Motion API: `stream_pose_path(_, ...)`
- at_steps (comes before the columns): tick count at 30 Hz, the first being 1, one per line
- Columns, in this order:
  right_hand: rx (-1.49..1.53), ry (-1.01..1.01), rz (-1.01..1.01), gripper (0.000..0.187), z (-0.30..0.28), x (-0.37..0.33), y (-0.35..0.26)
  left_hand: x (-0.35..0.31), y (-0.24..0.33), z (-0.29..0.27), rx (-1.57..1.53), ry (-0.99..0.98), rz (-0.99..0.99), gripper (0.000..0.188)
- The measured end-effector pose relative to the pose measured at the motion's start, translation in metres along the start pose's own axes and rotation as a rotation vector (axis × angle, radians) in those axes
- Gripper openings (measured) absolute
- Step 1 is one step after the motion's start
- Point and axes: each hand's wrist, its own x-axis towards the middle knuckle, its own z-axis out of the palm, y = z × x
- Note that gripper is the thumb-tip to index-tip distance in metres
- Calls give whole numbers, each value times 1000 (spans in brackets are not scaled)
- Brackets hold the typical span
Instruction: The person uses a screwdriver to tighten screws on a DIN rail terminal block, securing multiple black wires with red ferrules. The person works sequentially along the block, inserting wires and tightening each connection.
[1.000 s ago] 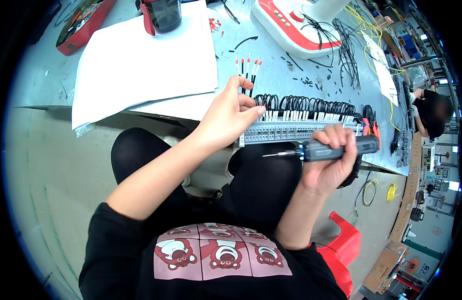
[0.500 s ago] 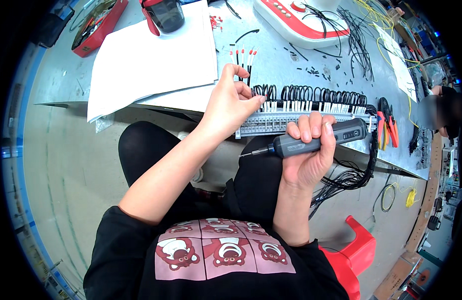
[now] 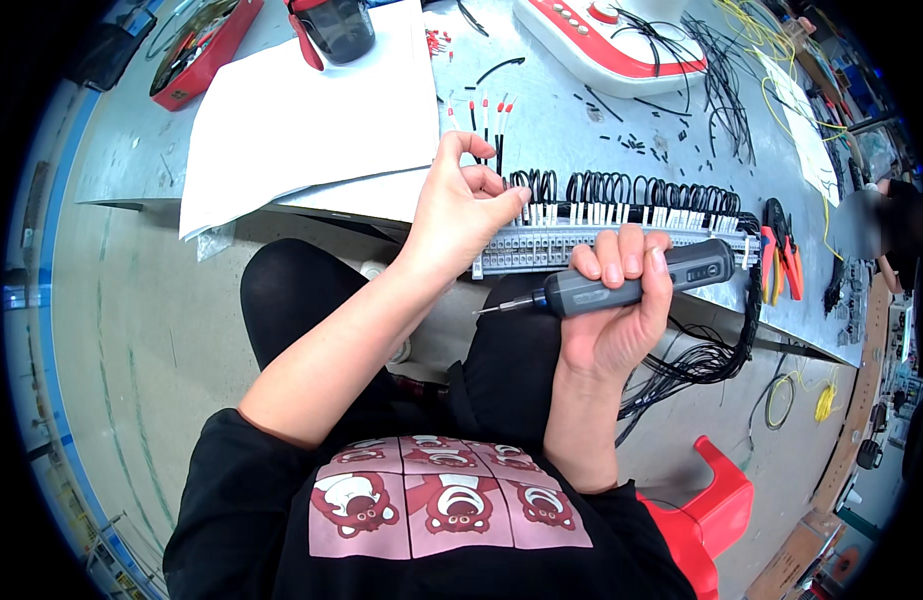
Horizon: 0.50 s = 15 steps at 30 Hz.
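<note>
My left hand point(image 3: 451, 210) is closed in a pinch at the left end of a grey terminal block strip point(image 3: 529, 258), with thumb and forefinger on a black wire partly hidden by the fingers. Looped black wires point(image 3: 603, 188) with white marker sleeves run into the strip's far side. My right hand point(image 3: 613, 335) is wrapped round a dark grey electric screwdriver point(image 3: 686, 274), held over the strip's near edge. Its thin bit points left, apart from the terminals. Several loose wires with red ferrules point(image 3: 499, 106) stick out beyond my left fingers.
White paper point(image 3: 311, 130) and a dark cup point(image 3: 339, 35) lie left on the metal table. A red tool box point(image 3: 186, 85) stands farther left. Red-handled pliers point(image 3: 789, 262) lie right. A white-and-red machine point(image 3: 621, 60) stands behind, and a red stool point(image 3: 716, 500) below right.
The whole view has shifted slightly. My left hand keeps its pinch at the strip's left end, and the screwdriver has barely moved in my right hand.
</note>
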Motion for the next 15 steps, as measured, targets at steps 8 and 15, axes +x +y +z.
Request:
stream_pose_path(8,5,-14,-11,5,-1,3,1,5,0,-12,135,-124,-58,41)
stream_pose_path(15,30,-51,-19,6,1,2,1,9,6,-18,93,-128,-19,38)
